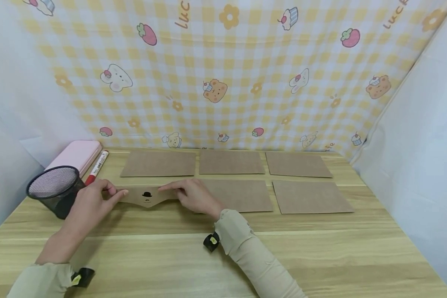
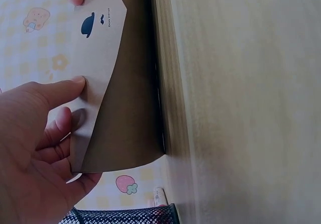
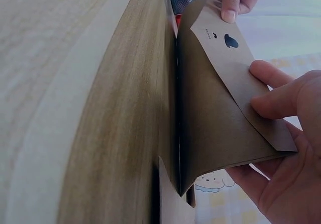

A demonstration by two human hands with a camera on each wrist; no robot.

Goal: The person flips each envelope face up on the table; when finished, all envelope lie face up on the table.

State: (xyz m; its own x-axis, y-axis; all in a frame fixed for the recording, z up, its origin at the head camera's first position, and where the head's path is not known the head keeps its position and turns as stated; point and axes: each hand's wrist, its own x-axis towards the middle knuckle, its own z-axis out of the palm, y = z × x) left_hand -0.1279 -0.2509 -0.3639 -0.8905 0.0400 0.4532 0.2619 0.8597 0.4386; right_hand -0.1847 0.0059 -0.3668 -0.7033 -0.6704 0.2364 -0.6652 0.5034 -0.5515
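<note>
A brown kraft envelope (image 1: pixel 147 198) is held just above the wooden table (image 1: pixel 223 252), its pointed flap folded down and printed with a small black hat and moustache. My left hand (image 1: pixel 111 193) pinches its left end, thumb on the flap and fingers behind. My right hand (image 1: pixel 179 191) holds the right end, fingertips on the flap's edge. The left wrist view shows the envelope (image 2: pixel 100 58) close up with my left hand (image 2: pixel 35 133) round its end. From the right wrist view the envelope (image 3: pixel 225 108) bows open between my right hand (image 3: pixel 281 148) and the far left fingertips.
Several flat kraft envelopes (image 1: pixel 231 162) lie in two rows behind and to the right of my hands. At the left stand a black mesh pen cup (image 1: pixel 56 188), a pink case (image 1: pixel 76 154) and a red marker (image 1: pixel 97 167). A checked cloth backdrop (image 1: pixel 223 74) hangs behind.
</note>
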